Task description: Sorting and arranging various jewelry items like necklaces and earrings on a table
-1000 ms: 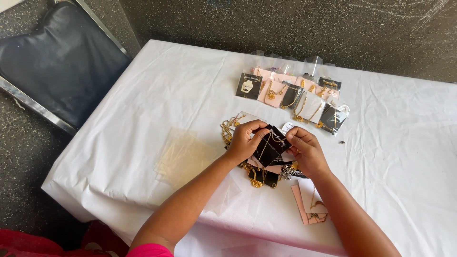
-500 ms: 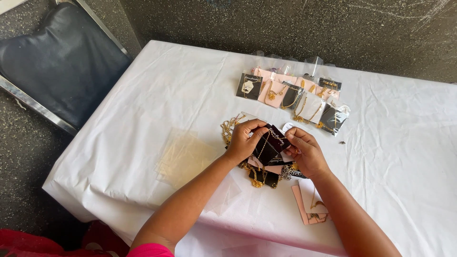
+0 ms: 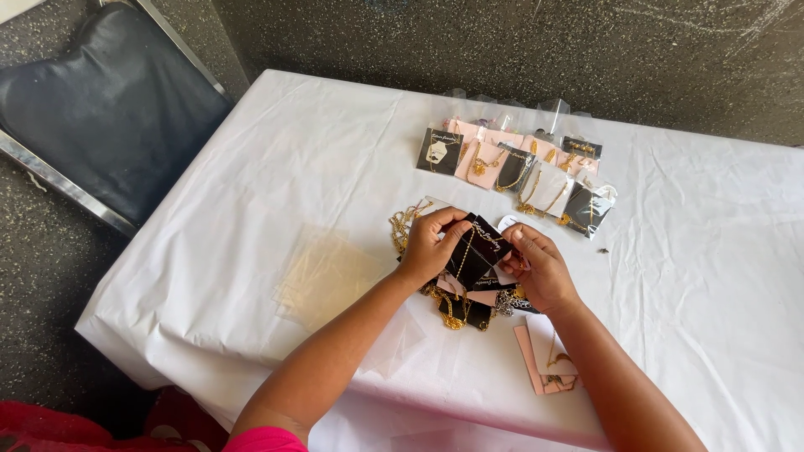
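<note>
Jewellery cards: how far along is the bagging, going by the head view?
Looks done: a row of bagged jewellery cards lies at the far side of the white table. In hand: the left hand and right hand hold a black necklace card. Left: a heap of loose cards and chains under the hands, a pink card nearer, and clear sleeves to the left.

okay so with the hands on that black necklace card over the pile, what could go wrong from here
The gold chain on the black card, held between the left hand and right hand, could snag or tangle with the loose chains heaped just below. The pink card lies close to the table edge by the right forearm and might be nudged off.
</note>
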